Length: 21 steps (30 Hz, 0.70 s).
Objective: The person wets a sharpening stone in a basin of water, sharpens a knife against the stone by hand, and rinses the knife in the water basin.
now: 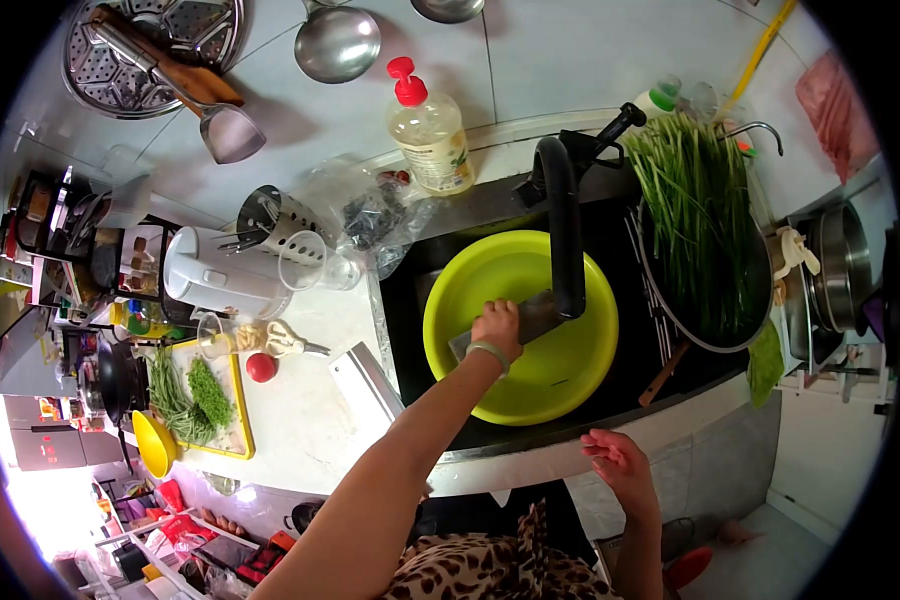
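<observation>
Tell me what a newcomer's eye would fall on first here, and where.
Probably the bright yellow-green basin in the dark sink, with the left hand on a flat grey piece inside it, under the black faucet. Next might come the long green stalks heaped in a vessel to the basin's right, then the red-topped bottle behind the sink.

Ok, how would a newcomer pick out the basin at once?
Find the dark sink under the black faucet. In it sits a wide, round basin, with the left hand over it. Its bright lime colour sets it apart from the sink and the darker greens alongside.
</observation>
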{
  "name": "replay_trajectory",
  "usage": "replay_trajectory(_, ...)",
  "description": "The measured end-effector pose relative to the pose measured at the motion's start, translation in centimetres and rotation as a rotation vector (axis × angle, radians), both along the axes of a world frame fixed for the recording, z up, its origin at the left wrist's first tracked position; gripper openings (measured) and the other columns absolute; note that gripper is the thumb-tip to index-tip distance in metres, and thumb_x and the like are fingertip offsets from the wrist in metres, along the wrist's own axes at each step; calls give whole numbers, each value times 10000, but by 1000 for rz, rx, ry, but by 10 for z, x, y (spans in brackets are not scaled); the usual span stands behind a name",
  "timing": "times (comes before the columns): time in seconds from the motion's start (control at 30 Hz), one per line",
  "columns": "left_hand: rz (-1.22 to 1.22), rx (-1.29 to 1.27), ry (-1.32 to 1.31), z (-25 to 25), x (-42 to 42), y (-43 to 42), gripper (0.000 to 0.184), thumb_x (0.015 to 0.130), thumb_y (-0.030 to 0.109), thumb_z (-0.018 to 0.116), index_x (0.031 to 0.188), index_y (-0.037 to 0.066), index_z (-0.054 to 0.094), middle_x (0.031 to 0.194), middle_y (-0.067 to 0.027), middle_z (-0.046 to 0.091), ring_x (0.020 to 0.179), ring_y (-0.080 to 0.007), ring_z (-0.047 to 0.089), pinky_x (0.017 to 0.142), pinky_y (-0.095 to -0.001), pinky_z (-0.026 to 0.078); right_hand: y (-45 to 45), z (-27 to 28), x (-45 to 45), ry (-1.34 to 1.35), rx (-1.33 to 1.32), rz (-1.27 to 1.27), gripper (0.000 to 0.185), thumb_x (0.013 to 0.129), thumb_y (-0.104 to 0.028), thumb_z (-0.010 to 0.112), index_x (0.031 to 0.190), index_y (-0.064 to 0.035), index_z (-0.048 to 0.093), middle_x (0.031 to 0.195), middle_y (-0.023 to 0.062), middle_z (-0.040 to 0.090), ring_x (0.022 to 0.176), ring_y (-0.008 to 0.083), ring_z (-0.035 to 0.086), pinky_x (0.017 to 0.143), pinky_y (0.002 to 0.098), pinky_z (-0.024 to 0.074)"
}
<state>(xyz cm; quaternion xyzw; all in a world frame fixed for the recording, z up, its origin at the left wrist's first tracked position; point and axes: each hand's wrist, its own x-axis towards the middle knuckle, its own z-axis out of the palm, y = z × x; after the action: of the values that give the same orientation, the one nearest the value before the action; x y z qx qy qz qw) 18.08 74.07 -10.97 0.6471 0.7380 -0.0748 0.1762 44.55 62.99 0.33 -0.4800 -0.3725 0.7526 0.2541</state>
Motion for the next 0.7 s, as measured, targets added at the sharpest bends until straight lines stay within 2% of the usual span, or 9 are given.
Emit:
replay_trajectory(0.17, 0, -8, -6, 0, 0, 1, 529, 614, 221, 754, 1033, 44, 483, 1048, -110, 516, 1017, -270, 510, 777, -363, 506, -1, -4, 1, 10, 38, 5, 389, 808, -1, 589, 1187, -17, 504, 1120, 110, 576, 990, 186, 561, 831, 288, 451)
replay_trajectory(0.23, -11, -15, -7, -1, 0, 1, 604, 580, 273, 773, 1051, 22, 489, 1053, -121, 511, 1022, -285, 507, 787, -379, 511, -1, -4, 0, 10, 41, 5, 390, 806, 0, 591, 1187, -16, 503, 1120, 112, 576, 988, 188, 562, 831, 289, 451)
replay_trajectory(0.7, -17, -42, 1, 0, 1, 1, 606, 600, 274, 758, 1071, 15, 477, 1082, -129, 501, 1048, -286, 494, 802, -376, 509, -3, -6, 1, 33, 67, -2, 381, 804, 16, 601, 1173, -15, 509, 1120, 113, 573, 1012, 199, 555, 874, 309, 440)
